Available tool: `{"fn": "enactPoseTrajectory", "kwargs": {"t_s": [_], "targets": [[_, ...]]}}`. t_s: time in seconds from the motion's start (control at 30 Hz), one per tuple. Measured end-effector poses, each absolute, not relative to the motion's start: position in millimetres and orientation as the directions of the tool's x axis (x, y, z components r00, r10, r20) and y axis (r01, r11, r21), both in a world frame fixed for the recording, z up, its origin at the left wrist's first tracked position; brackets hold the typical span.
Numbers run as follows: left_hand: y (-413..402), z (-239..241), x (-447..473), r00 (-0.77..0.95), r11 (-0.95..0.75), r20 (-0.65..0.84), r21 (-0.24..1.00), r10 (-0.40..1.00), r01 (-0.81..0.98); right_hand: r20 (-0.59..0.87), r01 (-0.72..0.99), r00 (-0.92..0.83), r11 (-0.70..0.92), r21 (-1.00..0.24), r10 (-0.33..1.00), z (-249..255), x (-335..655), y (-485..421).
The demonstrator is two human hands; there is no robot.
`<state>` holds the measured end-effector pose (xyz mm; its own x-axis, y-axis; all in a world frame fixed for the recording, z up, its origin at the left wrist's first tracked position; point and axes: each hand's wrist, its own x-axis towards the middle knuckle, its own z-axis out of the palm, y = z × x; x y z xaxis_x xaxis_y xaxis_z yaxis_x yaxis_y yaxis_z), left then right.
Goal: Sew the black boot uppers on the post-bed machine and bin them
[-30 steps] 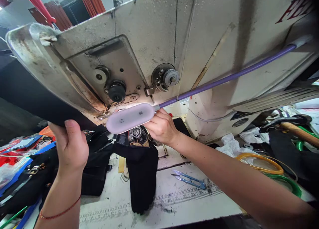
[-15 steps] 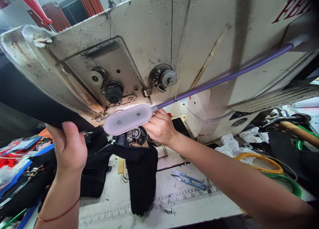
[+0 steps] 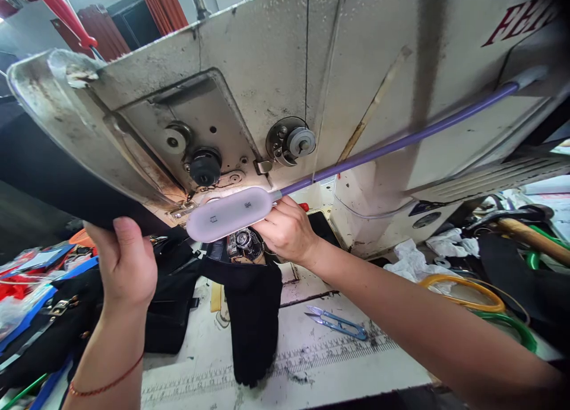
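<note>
A worn cream sewing machine [image 3: 365, 59] fills the upper view. Black fabric [image 3: 253, 321] lies under its needle area and hangs over the table front. My left hand [image 3: 127, 264] is raised at the left, thumb up, gripping a fold of that black fabric [image 3: 48, 178] close to the machine's end. My right hand [image 3: 287, 232] is closed under the white oval lamp head [image 3: 229, 214], which sits on a purple flexible arm [image 3: 401, 139]; its fingertips are hidden behind the lamp near the presser foot.
Blue thread snips [image 3: 338, 322] lie on the white table with a printed ruler [image 3: 320, 356]. Yellow and green hoops [image 3: 472, 297], white rags and dark tools sit at the right. Black bag pieces with blue and red material [image 3: 40, 297] are piled at the left.
</note>
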<state>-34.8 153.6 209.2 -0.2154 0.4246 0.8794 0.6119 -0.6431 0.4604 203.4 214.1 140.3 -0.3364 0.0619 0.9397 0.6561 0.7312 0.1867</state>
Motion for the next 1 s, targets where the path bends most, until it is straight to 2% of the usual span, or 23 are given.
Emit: {"fn": "enactPoseTrajectory", "kwargs": {"t_s": [0.27,0.43,0.63,1.0], "targets": [[154.5,208.5,-38.4,-0.217,-0.647,0.877,0.465,0.428,0.604,0.948,0.644,-0.313,0.746,0.168,0.056,142.3,200.1,217.3],[150.4,209.8,-35.8,-0.252,-0.601,0.827,0.543,0.502,0.586,0.957,0.645,-0.282,0.751,0.141,0.062,143.3,200.4,217.4],[152.6,209.2,-36.7,-0.252,-0.611,0.85,0.511,0.462,0.605,0.939,0.64,-0.326,0.757,0.132,0.111,141.1,204.1,212.5],[151.7,208.9,-36.6,-0.247,-0.617,0.856,0.502,0.454,0.607,0.941,0.616,-0.325,0.776,0.136,0.094,140.7,204.3,214.8]]}}
